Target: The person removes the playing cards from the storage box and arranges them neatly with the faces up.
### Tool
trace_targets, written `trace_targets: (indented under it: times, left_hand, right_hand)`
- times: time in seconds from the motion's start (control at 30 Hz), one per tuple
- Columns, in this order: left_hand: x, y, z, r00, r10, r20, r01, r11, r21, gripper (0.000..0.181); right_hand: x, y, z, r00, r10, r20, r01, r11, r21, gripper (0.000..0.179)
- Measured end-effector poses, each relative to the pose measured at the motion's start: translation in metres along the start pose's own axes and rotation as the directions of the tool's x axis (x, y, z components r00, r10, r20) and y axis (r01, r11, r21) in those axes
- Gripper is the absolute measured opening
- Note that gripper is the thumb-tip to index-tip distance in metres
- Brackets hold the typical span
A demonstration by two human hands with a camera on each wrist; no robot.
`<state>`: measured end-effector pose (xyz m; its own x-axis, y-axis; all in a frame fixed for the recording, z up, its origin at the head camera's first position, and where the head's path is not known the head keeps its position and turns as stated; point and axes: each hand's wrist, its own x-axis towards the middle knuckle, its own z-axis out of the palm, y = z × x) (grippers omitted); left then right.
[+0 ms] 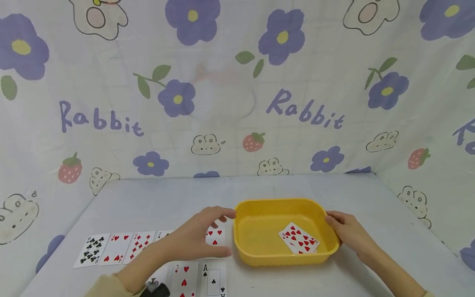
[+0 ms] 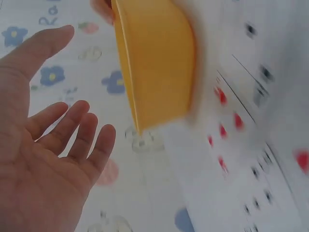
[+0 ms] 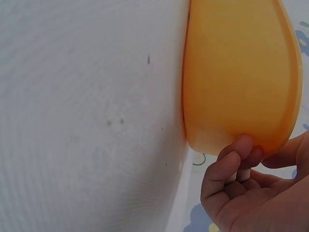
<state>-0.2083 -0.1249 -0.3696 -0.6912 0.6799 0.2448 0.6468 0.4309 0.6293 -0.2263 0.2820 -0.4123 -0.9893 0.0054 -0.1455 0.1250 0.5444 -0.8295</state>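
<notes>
A yellow plastic basin (image 1: 283,260) stands right of the middle of the table. Heart-suit playing cards (image 1: 299,238) lie overlapping on its floor. My right hand (image 1: 350,232) holds the basin by its right end; in the right wrist view, its thumb is at the rim and the fingers curl against the outer wall (image 3: 236,72). At the basin's left end hovers my left hand (image 1: 196,237), fingers spread. The left wrist view shows a gap between this hand (image 2: 53,154) and the basin, with nothing in the palm. Part of the card rows is hidden behind my left hand and forearm.
Playing cards lie face up in two rows left of the basin, among them a ten of clubs (image 1: 92,251), a three of hearts (image 1: 183,278) and an ace of clubs (image 1: 213,280). A printed cloth (image 1: 230,115) hangs behind the white table (image 1: 148,202).
</notes>
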Motion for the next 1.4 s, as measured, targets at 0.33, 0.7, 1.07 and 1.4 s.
trace_targets:
  times: [0.33,0.7,1.07,1.4]
  left_hand:
    - [0.094,0.017,0.067,0.986,-0.131,0.101,0.134,0.991,-0.019,0.066]
    - [0.119,0.015,0.097,0.911,-0.334,0.243,0.305,0.941,0.15,0.074]
    - [0.138,0.009,0.101,0.894,-0.266,0.361,0.215,0.96,0.177,0.087]
    - [0.155,0.001,0.122,0.939,-0.122,0.32,0.037,0.964,0.262,0.091]
  right_hand:
    - [0.0,0.002,-0.001,1.0,-0.01,-0.001,0.01,1.0,0.006,0.052]
    - [-0.001,-0.001,0.0,1.0,0.006,0.006,-0.006,1.0,0.011,0.053]
    - [0.0,0.004,0.0,1.0,-0.011,-0.001,0.011,1.0,0.018,0.052]
    - [0.0,0.002,0.0,1.0,-0.01,0.0,0.01,1.0,0.023,0.053]
